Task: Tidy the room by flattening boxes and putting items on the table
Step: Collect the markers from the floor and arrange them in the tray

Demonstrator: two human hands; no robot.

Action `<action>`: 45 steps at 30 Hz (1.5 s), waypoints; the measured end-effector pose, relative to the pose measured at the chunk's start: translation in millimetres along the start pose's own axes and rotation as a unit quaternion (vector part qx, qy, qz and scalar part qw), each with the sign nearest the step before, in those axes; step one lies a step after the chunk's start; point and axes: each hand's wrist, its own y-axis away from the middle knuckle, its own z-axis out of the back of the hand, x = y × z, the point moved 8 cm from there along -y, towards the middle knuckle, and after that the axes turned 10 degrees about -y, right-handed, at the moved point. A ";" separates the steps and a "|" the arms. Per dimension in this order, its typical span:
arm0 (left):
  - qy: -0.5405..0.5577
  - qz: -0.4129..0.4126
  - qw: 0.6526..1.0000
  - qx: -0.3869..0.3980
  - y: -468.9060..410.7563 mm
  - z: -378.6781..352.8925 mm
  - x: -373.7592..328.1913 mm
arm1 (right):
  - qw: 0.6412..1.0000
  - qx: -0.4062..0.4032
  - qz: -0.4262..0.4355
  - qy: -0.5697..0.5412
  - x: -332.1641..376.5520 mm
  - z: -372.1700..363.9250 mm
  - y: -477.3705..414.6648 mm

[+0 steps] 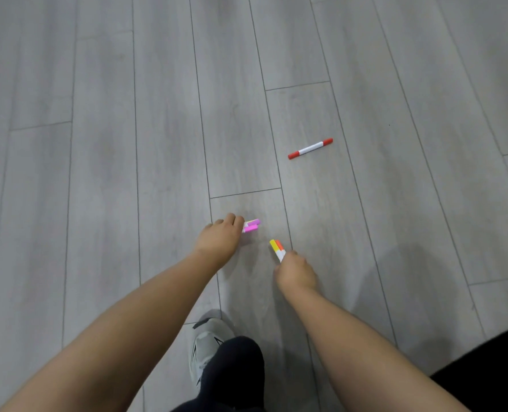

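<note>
Pink-capped markers [251, 226] clenched in the left hand [220, 237], yellow and orange-capped markers [277, 249] in the right hand [296, 270], 1 red-capped white marker [310, 148] left on the grey plank floor [128, 144], no table in sight.

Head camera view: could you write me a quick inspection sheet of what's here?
Surface: grey wood-plank floor, no table in view.
Job's things: red-capped white marker pen lying loose on the floor; pink-capped markers; yellow- and orange-capped markers.
Clutter: nothing seen.
Grippers: left hand closed on the pink-capped markers; right hand closed on the yellow and orange ones.
Cables: nothing seen.
Surroundings: grey sneaker, dark trouser leg.
</note>
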 end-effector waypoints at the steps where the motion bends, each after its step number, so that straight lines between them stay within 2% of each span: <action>1: 0.006 -0.001 1.000 0.008 -1.0 0.7 -1.1 | 1.000 0.000 0.004 0.001 -0.1 2.3 0.9; 6: 0.006 -0.006 1.000 0.024 -14.0 31.9 -16.3 | 0.999 -0.021 0.031 0.000 -9.3 52.9 -2.8; 11: 0.019 0.001 0.999 0.026 -39.5 110.1 -49.0 | 0.996 -0.041 -0.016 -0.080 -39.6 151.7 -11.5; 16: -0.009 -0.025 1.000 0.006 -83.9 171.5 -74.0 | 0.995 -0.072 -0.014 -0.068 -57.0 233.3 -29.2; 26: 0.029 -0.031 0.999 0.002 -237.6 158.9 -80.4 | 0.987 -0.137 -0.035 -0.075 -82.3 228.7 -97.1; 29: 0.035 -0.032 0.999 0.026 -260.1 141.9 -89.7 | 0.985 -0.149 -0.056 -0.074 -97.2 217.9 -102.0; 32: 0.026 -0.063 0.998 0.009 -272.2 131.9 -99.8 | 0.981 -0.159 -0.080 -0.073 -114.6 212.6 -102.2; 38: -0.051 -0.105 0.993 0.022 -262.4 142.1 -134.0 | 0.971 -0.182 -0.099 -0.118 -140.3 224.3 -86.6; 45: -0.053 -0.188 0.977 0.087 -138.7 219.3 -267.9 | 0.957 -0.179 -0.180 -0.141 -196.4 268.8 44.9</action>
